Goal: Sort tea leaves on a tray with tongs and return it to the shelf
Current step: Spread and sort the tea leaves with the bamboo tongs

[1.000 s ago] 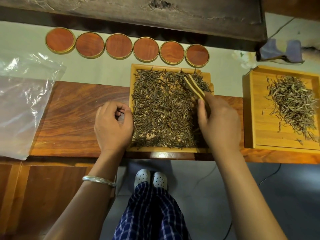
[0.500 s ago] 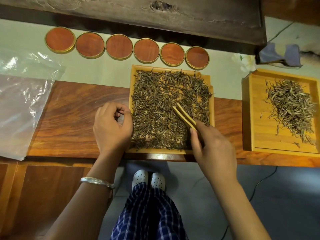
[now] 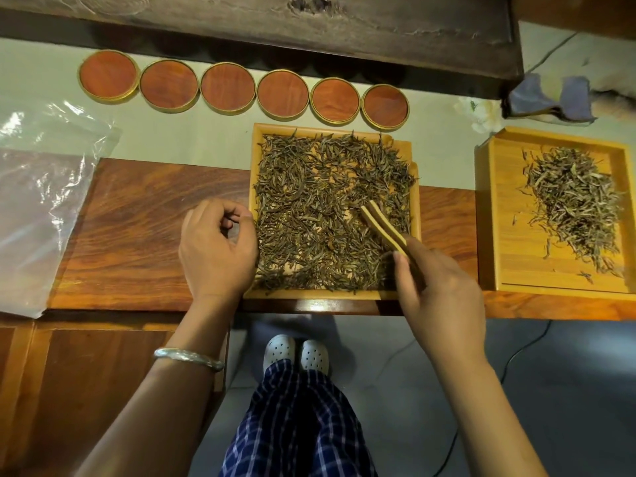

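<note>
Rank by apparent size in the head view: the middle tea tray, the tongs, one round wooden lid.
1. Middle tea tray, clearly largest.
2. and 3. Tongs and the rightmost round wooden lid: unsure, since the right hand covers part of the tongs.

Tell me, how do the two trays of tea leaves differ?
The middle tray is covered nearly edge to edge with leaves; the right tray holds a smaller pile, with much bare wood showing. The middle tray's leaves look darker and browner; the right tray's look paler. The right hand holds tongs over the middle tray and the left hand rests beside it; nothing touches the right tray. Both are pale wooden trays with raised rims.
</note>
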A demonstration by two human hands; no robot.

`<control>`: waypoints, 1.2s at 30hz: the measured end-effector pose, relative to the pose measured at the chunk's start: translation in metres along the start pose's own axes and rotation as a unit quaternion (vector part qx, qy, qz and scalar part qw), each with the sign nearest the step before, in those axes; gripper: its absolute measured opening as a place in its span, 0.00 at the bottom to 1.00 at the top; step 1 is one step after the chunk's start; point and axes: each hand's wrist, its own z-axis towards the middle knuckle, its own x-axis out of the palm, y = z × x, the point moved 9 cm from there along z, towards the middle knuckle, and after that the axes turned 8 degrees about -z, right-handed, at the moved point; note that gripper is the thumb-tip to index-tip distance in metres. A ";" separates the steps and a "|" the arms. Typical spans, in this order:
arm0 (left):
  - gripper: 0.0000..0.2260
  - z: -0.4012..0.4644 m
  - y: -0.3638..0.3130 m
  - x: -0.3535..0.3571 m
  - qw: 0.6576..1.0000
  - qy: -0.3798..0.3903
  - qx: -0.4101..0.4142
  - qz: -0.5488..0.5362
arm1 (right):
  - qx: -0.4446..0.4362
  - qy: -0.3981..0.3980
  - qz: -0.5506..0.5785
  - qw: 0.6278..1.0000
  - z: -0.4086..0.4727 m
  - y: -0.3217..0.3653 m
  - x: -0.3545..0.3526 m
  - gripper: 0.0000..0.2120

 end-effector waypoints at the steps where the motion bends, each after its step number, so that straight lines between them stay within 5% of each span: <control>1: 0.04 0.000 0.000 0.000 1.000 -0.001 0.000 0.001 | -0.013 0.009 -0.001 1.000 -0.001 0.004 0.002 0.15; 15: 0.03 0.001 -0.002 0.000 1.000 -0.006 0.007 0.000 | 0.027 0.006 0.003 1.000 0.001 -0.008 0.008 0.14; 24: 0.03 0.000 -0.002 -0.001 1.000 -0.008 0.002 0.002 | -0.052 0.039 0.026 0.998 -0.010 0.037 0.008 0.15; 36: 0.04 0.000 -0.001 -0.002 1.000 -0.010 -0.001 -0.001 | -0.041 0.025 0.011 0.999 -0.007 0.026 0.005 0.16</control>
